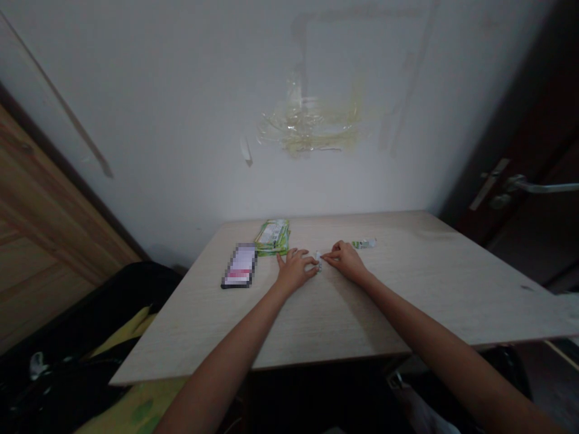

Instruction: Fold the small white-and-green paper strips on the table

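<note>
A small white-and-green strip (319, 264), perhaps a torn bit of packet, is between my two hands just over the table. My left hand (295, 270) has its thumb and index finger at the strip's left side, with the other fingers spread toward the stack of packets. From the right, my right hand (346, 260) pinches the strip's upper end between closed fingertips. Beyond the right knuckles lies another green-and-white torn strip (364, 243). Fine detail of the held strip is too small to make out.
Behind my left hand, a stack of green-and-white packets (272, 236) lies on the pale wooden table (316, 325). A phone (239, 265) with a lit, blurred screen is left of it. The wall (181, 120) borders the table's back; a dark door (534, 211) stands at right.
</note>
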`<state>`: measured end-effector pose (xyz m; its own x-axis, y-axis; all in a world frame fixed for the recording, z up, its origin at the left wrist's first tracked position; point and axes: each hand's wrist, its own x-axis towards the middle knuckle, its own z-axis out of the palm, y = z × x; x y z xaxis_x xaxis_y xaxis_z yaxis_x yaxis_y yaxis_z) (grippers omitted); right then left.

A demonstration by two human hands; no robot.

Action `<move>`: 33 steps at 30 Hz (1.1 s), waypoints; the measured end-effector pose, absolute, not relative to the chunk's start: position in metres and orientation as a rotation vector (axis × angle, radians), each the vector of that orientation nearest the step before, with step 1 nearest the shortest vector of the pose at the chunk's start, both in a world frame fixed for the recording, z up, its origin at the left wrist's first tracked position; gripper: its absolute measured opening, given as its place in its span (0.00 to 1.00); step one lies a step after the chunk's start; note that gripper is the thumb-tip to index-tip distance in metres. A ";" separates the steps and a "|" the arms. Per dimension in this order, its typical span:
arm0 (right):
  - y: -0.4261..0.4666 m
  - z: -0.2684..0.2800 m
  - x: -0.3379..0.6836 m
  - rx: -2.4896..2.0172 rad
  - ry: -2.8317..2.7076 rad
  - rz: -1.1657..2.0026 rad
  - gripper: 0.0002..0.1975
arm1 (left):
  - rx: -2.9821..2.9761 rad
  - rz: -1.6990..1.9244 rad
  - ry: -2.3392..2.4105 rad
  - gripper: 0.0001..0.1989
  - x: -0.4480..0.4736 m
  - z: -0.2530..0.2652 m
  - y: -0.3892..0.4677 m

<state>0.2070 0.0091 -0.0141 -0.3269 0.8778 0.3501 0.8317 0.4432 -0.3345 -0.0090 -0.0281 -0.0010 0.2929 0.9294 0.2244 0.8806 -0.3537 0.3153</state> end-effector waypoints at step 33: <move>0.004 -0.017 0.212 -1.163 -2.272 0.250 0.10 | 2.284 0.492 1.719 0.13 -0.019 0.005 -0.026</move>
<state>0.2122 0.0037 -0.0166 -0.4604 0.7916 0.4018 0.6851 0.6047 -0.4062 -0.0187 -0.0258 0.0046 0.2511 0.9602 0.1221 0.8792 -0.2790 0.3861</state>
